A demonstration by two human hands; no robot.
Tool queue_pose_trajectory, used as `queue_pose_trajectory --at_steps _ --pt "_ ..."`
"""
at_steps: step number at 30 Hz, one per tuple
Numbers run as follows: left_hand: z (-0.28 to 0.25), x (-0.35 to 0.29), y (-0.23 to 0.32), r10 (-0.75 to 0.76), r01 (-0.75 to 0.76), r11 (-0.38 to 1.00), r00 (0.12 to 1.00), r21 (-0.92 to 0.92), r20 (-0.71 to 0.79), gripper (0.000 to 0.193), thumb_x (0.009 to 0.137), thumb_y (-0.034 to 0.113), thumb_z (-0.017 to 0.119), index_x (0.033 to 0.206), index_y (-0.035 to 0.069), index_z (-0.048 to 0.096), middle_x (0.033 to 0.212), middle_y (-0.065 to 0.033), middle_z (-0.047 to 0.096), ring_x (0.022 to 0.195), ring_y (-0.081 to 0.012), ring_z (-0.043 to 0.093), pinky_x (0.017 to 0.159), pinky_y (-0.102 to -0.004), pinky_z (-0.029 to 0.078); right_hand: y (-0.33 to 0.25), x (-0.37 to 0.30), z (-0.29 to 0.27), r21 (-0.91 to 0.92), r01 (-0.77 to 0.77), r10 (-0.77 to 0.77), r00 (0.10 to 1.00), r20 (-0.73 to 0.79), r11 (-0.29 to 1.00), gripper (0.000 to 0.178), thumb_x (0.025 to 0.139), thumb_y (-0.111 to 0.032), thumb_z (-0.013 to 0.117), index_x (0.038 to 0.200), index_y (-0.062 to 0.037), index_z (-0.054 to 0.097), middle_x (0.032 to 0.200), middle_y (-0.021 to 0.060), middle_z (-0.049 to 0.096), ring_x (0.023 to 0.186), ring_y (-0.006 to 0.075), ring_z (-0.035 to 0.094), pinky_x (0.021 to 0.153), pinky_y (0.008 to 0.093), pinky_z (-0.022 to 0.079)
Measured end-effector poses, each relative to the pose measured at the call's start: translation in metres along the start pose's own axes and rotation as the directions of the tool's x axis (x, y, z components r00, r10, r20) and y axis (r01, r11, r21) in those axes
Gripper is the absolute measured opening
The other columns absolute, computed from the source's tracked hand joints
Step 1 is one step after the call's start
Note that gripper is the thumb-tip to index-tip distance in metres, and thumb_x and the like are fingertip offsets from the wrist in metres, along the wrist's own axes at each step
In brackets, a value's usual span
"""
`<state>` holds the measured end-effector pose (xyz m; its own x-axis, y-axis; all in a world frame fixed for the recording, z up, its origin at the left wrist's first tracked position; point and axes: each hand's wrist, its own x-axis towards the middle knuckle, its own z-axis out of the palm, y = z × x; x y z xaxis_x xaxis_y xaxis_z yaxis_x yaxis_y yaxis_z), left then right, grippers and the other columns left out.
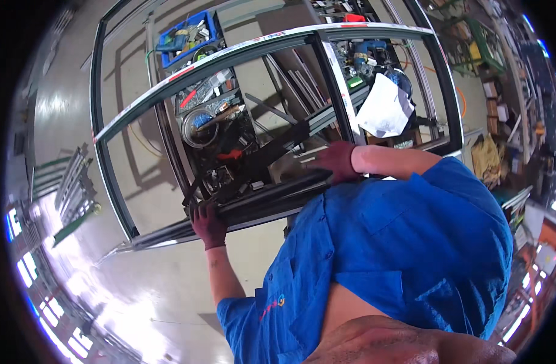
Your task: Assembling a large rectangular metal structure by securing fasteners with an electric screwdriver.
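A large dark metal window frame with crossbars and white edge tape lies in front of me. My left hand, in a maroon glove, is closed over its near rail, left of the middle. My right hand, in the same kind of glove, is above that rail near the divider bar. Its fingers are smeared by motion, so any hold is unclear. A dark flat strip slants across the opening between my hands.
Beneath the frame, trays hold loose hardware and a clear round tub. A blue crate of tools stands at the far left. White paper lies at right. Metal profiles stand on the left floor; an orange hose curves at right.
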<state>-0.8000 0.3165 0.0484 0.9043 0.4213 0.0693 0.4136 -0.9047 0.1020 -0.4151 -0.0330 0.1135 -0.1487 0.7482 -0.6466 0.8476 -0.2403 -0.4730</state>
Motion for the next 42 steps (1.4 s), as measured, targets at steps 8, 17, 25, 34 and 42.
queue_pose_trajectory --at_steps 8,17,25,34,42 --pt "-0.097 0.055 -0.072 -0.080 0.022 0.968 0.971 0.249 0.226 0.022 0.089 0.025 0.075 0.107 0.015 0.069 0.100 -0.0108 0.074 0.092 -0.0372 0.073 0.078 -0.0527 0.059 0.058 -0.088 0.045 0.319 -0.175 0.363 0.501 -0.786 0.932 0.075 0.093 -0.039 0.079 0.159 -0.0130 0.054 0.146 0.0208 0.060 0.135 0.0445 0.058 0.118 0.0517 0.047" --pt "0.065 0.132 -0.011 -0.061 0.010 0.992 0.909 0.123 0.412 0.038 0.089 0.039 0.077 0.123 0.020 0.076 0.113 -0.0140 0.080 0.101 -0.0390 0.078 0.086 -0.0511 0.062 0.038 -0.161 0.173 0.675 -0.314 0.745 0.287 -0.602 0.667 0.064 0.094 -0.030 0.079 0.153 -0.0138 0.059 0.143 0.0233 0.064 0.131 0.0465 0.061 0.113 0.0516 0.052" --pt "0.193 0.231 0.129 0.140 -0.118 0.990 0.891 -0.076 0.432 0.073 0.077 0.052 0.094 0.133 0.013 0.068 0.121 -0.0155 0.079 0.109 -0.0398 0.076 0.092 -0.0513 0.061 -0.016 -0.244 0.249 0.800 -0.479 0.916 0.023 -0.400 0.361 0.062 0.095 -0.027 0.081 0.151 -0.0127 0.061 0.144 0.0241 0.065 0.135 0.0456 0.061 0.115 0.0498 0.052" --pt "0.298 0.298 0.209 0.104 -0.068 0.994 0.836 -0.085 0.539 0.063 0.081 0.040 0.091 0.132 0.017 0.062 0.124 -0.0155 0.077 0.117 -0.0382 0.075 0.095 -0.0541 0.061 -0.080 -0.307 0.372 0.852 -0.523 0.994 -0.104 -0.027 -0.032 0.060 0.099 -0.033 0.078 0.151 -0.0102 0.060 0.149 0.0252 0.061 0.138 0.0463 0.059 0.117 0.0493 0.050" --pt "0.315 0.302 0.228 0.043 -0.100 0.993 0.827 0.071 0.560 0.042 0.094 0.028 0.071 0.134 0.016 0.064 0.141 -0.0122 0.070 0.135 -0.0329 0.066 0.114 -0.0437 0.051 -0.074 -0.304 0.458 0.835 -0.503 0.959 0.046 0.281 -0.221 0.063 0.098 -0.038 0.080 0.150 -0.0080 0.062 0.150 0.0262 0.060 0.136 0.0438 0.062 0.114 0.0492 0.053"
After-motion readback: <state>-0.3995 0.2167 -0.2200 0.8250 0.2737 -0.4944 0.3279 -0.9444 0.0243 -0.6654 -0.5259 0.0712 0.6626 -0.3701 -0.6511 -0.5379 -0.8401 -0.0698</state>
